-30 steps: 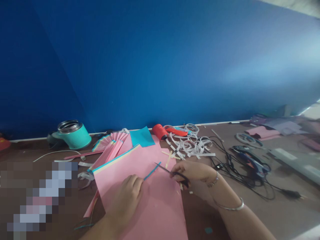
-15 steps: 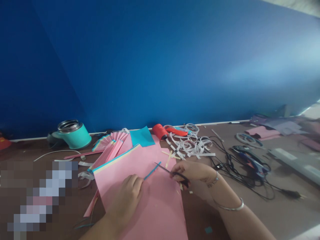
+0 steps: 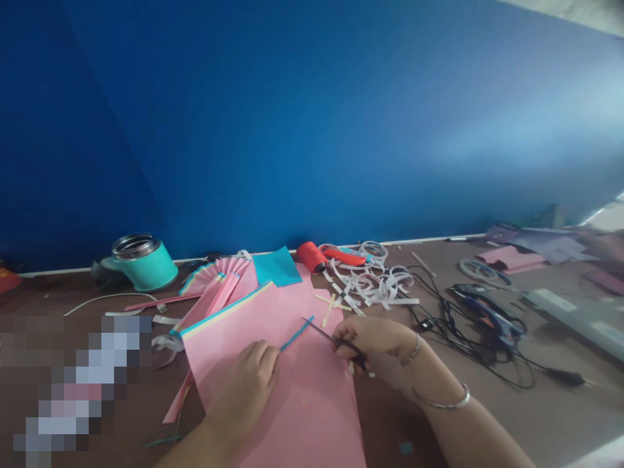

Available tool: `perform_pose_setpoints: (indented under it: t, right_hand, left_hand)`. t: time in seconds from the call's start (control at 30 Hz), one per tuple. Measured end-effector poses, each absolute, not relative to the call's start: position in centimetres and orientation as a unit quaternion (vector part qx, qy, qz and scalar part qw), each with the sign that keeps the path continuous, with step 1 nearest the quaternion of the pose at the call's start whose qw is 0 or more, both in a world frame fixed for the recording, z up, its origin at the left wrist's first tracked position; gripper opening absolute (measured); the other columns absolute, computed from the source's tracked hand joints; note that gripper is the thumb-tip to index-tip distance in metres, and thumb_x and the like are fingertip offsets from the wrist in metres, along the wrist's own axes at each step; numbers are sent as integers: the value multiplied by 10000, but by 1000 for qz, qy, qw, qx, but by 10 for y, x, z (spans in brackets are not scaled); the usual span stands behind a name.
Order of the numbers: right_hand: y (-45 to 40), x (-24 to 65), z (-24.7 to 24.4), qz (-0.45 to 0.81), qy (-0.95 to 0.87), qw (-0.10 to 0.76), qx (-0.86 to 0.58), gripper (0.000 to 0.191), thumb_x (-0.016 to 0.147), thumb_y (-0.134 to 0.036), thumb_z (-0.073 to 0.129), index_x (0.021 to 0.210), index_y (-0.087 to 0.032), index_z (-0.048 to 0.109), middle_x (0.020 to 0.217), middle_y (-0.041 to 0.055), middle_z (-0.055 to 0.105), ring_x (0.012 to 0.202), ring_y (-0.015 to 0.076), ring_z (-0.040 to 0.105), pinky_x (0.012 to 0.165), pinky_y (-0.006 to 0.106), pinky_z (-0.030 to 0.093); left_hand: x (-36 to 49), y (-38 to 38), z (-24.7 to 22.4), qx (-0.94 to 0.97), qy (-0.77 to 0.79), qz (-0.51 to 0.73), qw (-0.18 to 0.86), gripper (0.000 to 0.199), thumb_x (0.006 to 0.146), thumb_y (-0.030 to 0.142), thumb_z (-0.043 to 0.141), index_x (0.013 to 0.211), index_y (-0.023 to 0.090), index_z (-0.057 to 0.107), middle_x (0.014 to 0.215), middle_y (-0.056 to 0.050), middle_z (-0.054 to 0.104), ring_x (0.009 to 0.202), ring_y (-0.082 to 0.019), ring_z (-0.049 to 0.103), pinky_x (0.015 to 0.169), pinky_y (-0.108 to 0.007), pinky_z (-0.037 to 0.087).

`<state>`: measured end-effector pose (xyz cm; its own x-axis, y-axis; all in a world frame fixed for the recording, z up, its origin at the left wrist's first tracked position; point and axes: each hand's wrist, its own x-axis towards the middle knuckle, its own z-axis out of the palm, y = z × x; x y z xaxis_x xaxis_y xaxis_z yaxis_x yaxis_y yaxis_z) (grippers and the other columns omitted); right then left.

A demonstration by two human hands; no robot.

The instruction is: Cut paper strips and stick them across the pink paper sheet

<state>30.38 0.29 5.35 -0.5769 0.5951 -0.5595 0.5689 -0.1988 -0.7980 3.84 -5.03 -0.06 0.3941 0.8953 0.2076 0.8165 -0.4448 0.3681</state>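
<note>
My left hand (image 3: 256,374) rests on a large sheet of pink paper (image 3: 312,416). Its fingertips are closed on the lower end of a thin blue paper strip (image 3: 297,335), which slants up to the right. Black-handled scissors (image 3: 351,351) are in my right hand (image 3: 368,338), just right of the strip. Their blades point up and left, and the tips lie over the strip's upper part. Whether the blades touch the strip I cannot tell. A blue and cream border (image 3: 227,309) runs along the pink sheet's upper left edge.
Behind the sheet are a pleated pink paper fan (image 3: 229,270), a blue paper square (image 3: 277,266), a red thread spool (image 3: 311,257) and curled white strips (image 3: 380,283). A turquoise mug (image 3: 146,263) stands at left. A glue gun (image 3: 492,318) and black cords (image 3: 448,325) lie at right.
My right hand and wrist have shifted very slightly, and the scissors' handles look a little closer together. My left hand and the blue strip have stayed in place.
</note>
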Motion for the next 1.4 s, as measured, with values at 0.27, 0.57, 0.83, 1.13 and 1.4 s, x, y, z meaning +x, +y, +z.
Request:
perform_pose_setpoints:
  t: [0.27,0.57,0.83,1.13,1.4]
  right_hand:
    - [6,305,38,663,-591,1,-459,315,662,-367,699,810,-117,578,680,14,645,498,86,595,417,163,471]
    - [6,304,40,670,-586,-7,-456,328,656,-390,709,791,-119,581,656,3,644,491,81,590,416,157,470]
    - [6,304,37,664,-592,-8,-457,291,648,-348,704,783,-126,572,671,8,654,488,93,601,412,165,468]
    - [12,306,34,470,-613,169,-612,242,664,-254,651,858,-174,529,522,-47,591,422,101,539,405,180,370]
    - [21,306,28,82,-660,199,-720,87,710,-191,585,791,-177,613,716,37,645,687,162,579,578,229,318]
  left_hand:
    - [39,-49,1,831,513,179,115,208,863,78,439,881,185,616,883,-42,625,860,-206,588,757,-332,470]
    - [39,-51,2,829,519,170,118,226,858,62,436,903,187,618,896,-36,621,875,-204,581,762,-327,458]
    - [39,-51,2,828,519,165,131,235,871,65,419,892,181,623,912,-38,612,889,-200,572,778,-331,457]
    - [39,-53,4,839,524,104,107,299,856,22,408,980,177,631,971,-54,630,933,-217,581,819,-365,473]
    - [30,-55,-6,873,476,104,37,472,738,-69,399,1095,161,606,992,-76,652,934,-232,595,832,-375,488]
